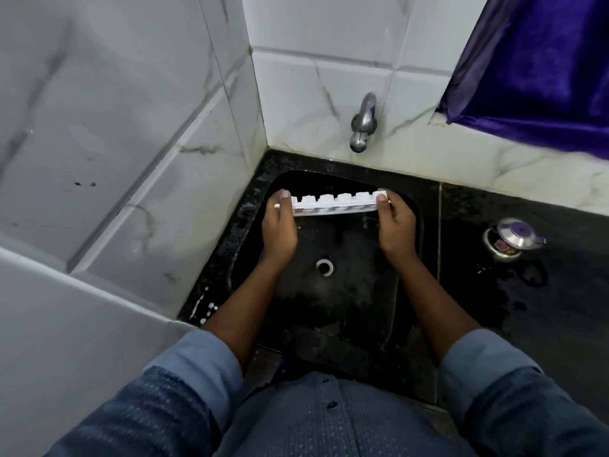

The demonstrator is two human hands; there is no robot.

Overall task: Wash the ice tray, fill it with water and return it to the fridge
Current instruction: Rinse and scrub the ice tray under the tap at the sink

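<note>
A white plastic ice tray (333, 203) is held over the black sink (405, 206), turned so that the bumpy undersides of its cells face up and away from me. My left hand (279, 225) grips its left end and my right hand (395, 225) grips its right end, thumbs on the near side. The metal tap (362, 125) juts from the tiled wall above the tray's right part; no water stream is visible. The drain (325, 266) lies below the tray between my forearms.
A steel lidded pot with a purple knob (514, 239) stands on the wet black counter (527, 308) to the right. A purple curtain (540, 67) hangs at the upper right. White marbled tile walls (131, 143) close in on the left and behind the sink.
</note>
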